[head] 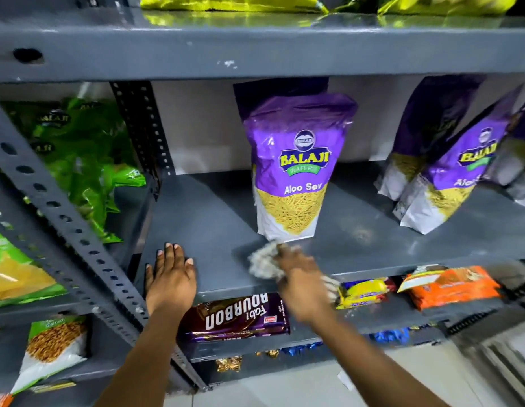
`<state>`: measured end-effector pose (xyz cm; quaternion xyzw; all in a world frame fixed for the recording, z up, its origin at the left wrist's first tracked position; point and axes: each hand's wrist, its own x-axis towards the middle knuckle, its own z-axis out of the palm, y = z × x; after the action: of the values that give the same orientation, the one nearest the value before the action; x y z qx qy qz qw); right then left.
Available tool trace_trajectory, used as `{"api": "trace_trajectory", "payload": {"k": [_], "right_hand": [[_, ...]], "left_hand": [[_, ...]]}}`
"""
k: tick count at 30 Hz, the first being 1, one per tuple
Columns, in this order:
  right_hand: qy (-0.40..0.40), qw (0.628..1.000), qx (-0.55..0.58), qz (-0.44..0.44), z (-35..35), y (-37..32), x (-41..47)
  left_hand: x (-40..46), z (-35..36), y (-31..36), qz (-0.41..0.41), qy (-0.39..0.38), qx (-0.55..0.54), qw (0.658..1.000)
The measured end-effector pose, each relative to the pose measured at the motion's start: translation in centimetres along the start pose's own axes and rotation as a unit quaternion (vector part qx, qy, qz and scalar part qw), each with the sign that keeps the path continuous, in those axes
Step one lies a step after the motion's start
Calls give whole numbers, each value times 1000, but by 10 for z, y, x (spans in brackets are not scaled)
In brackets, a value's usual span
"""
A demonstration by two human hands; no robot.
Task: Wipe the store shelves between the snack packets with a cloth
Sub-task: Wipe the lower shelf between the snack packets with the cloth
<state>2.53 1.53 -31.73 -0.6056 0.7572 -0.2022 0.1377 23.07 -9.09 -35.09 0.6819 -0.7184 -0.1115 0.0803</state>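
Grey painted metal, the middle shelf [214, 218] is being wiped near its front edge; the right hand [302, 283] has its fingers bunched around a pale cloth [264, 261], which lies on the shelf just in front of the upright purple Aloo Sev packet [293, 171] and touches its base; that hand is blurred, so the wiping stroke looks to be under way; the left hand [171, 277] lies flat on the shelf, left of that packet, fingers spread and holding nothing; next, I judge, the cloth should sweep the bare stretch left of the packet, then the gap to its right, without tipping the packet; counted: one cloth, two hands, one packet standing alone with perhaps another behind it, and at least two leaning purple packets [449, 174] well right of it; the lower shelf beneath holds one brown Bourbon biscuit pack [240, 318]
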Motion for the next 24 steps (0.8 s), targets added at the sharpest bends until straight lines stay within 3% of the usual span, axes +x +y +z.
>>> {"api": "trace_trajectory", "payload": {"k": [3,8,10,12,17,20,24], "right_hand": [[-29,998,-30,-46,9,23,2],[89,992,2,85,-25,102,0],[101,994,26,38,-15,87,-5],[58,997,54,-24,0,74,-18],[97,994,41,14,-35,136,-13],[48,970,227,73,-88,148,29],[98,965,240,39,-120,153,136]], "left_hand": [[-3,-3,11,-33,0,-5,999],[-16,9,68,-14,39,-19,999],[-21,18,100,1,42,-47,998],[-21,28,130,-5,41,-74,996],[-21,43,161,-93,38,-41,994],[-19,47,164,-103,44,-15,994],[-17,49,166,-108,38,6,993]]}}
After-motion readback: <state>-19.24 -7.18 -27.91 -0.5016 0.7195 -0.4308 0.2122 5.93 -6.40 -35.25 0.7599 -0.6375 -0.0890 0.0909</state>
